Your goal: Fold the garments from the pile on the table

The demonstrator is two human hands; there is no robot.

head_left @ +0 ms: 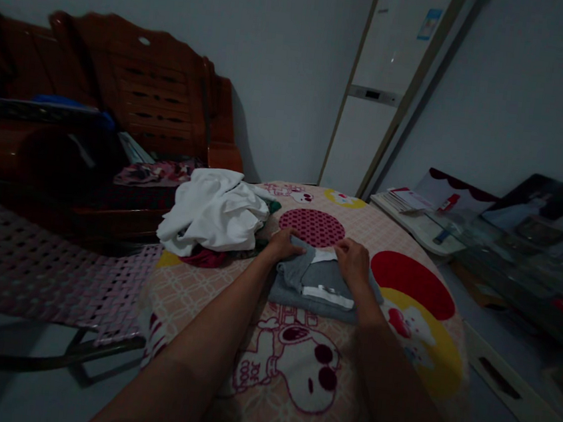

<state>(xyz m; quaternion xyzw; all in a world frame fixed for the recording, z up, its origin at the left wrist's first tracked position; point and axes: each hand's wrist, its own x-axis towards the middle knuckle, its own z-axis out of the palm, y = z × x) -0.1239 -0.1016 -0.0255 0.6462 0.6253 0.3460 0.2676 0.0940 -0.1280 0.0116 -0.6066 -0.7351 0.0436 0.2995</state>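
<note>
A grey garment with white trim [318, 285] lies partly folded on the round table, flat in front of me. My left hand [284, 245] is closed on the far left corner of the grey cloth, thumb over its edge. At the far right side, my right hand [354, 259] pinches the garment near a white patch of it. To the left of my left hand sits a loose heap of white cloth [218, 211], with a dark red piece [203, 256] showing under it.
A patterned tablecloth [191, 302] with cartoon prints covers the table. A woven pink chair [53, 281] stands at left, with a carved wooden bench [148, 89] behind. A tall white cabinet-like unit [365, 126] is at the back; a glass-topped stand [498, 254] is at right.
</note>
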